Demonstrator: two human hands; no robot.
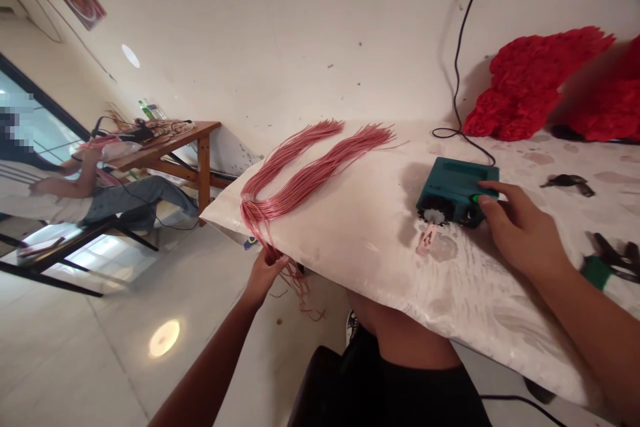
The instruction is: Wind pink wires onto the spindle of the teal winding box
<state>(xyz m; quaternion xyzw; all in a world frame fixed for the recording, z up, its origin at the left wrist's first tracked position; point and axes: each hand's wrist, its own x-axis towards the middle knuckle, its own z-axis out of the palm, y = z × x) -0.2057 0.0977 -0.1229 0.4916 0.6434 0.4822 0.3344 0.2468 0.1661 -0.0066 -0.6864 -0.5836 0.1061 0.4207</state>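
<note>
Two long loops of thin pink wires (305,173) lie across a white, glossy-covered table (350,247), gathered at one end near the table's edge. My left hand (264,278) grips that gathered end, where the strands hang over the edge. My right hand (520,230) rests on a teal box (450,190), with a finger on its green button (477,199). A small toothed wheel (435,215) shows on the box's near side. A small pink tag (427,239) lies just beside it.
A black cable (457,67) runs down the wall to the box. Red crumpled fabric (530,83) lies at the far end. Dark tools (607,260) sit right of my right hand. A seated person (65,200) works beside a wooden table (200,147) holding wires.
</note>
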